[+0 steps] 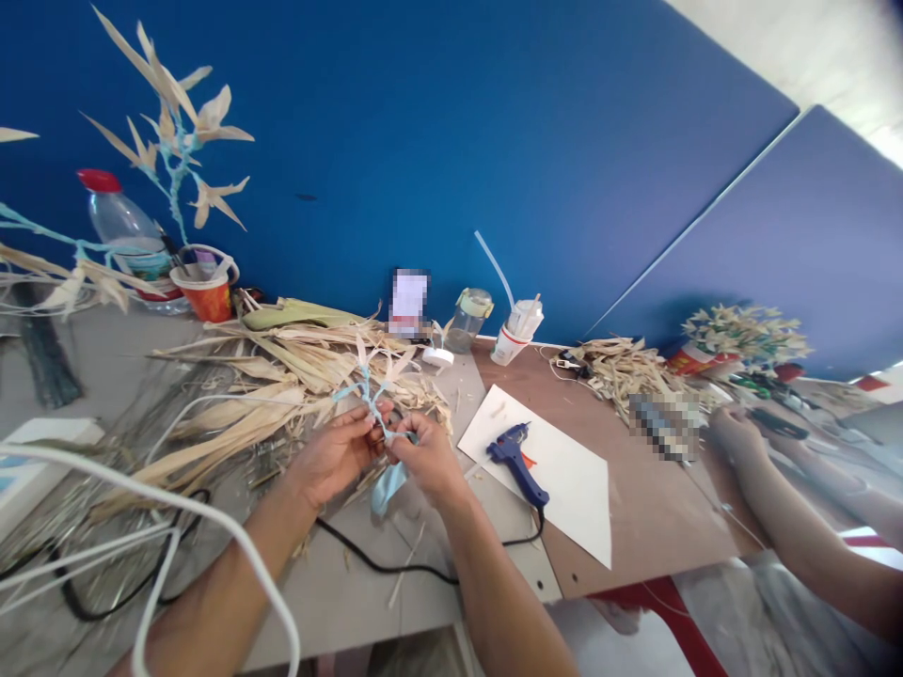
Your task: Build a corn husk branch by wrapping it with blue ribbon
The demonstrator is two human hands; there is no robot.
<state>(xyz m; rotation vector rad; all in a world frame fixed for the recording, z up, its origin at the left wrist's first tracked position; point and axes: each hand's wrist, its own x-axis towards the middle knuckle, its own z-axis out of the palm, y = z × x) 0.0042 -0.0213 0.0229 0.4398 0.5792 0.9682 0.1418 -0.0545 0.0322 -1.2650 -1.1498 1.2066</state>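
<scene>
A small branch wrapped in light-blue tape (367, 387), with pale corn-husk petals at its tips, stands up between my two hands. My left hand (342, 449) pinches the blue stem low down with thumb and fingers. On the other side, my right hand (429, 453) is closed around the stem's lower end, its thumb and index finger pressed together. A loose strip of light-blue tape (388, 487) hangs below my fingers. Dry corn husks (282, 362) lie in a pile just behind my hands. The stem's bottom end is partly hidden by my fingers.
To the right, a blue glue gun (518, 461) rests on a white board (571, 498), its black cord running below my hands. A white cable (232, 527) loops at front left. Behind stand a jar (469, 320) and cups (518, 331). A co-worker's arms (790, 527) reach in at right.
</scene>
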